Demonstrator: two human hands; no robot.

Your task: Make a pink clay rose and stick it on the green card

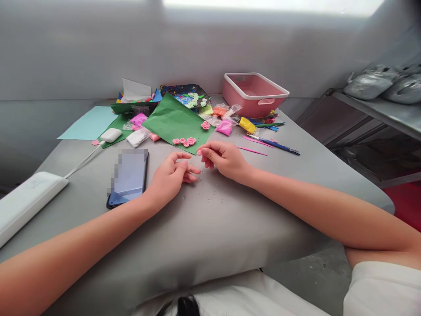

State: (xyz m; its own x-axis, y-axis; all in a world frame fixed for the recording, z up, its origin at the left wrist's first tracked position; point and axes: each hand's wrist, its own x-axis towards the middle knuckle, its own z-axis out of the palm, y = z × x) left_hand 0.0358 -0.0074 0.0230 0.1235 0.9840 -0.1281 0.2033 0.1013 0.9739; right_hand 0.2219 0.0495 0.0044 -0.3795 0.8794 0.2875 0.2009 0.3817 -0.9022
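My right hand (225, 161) is closed in a pinch above the table. A small piece of pink clay (199, 152) shows at its thumb and fingertips. My left hand (171, 175) faces it a short way to the left, fingers apart and holding nothing. Just beyond both hands lies a sheet of green paper (171, 118). Several small pink clay roses (188, 141) sit together near its front corner, and a single pink rose (205, 125) is farther right on the same sheet.
A phone (130, 175) lies left of my left hand, near a white power strip (33, 197) with a plugged-in charger (111, 135). Bags of coloured clay (224, 127) and a pink basket (243, 98) stand behind. A blue craft knife (279, 146) and a pink stick (252, 151) lie right.
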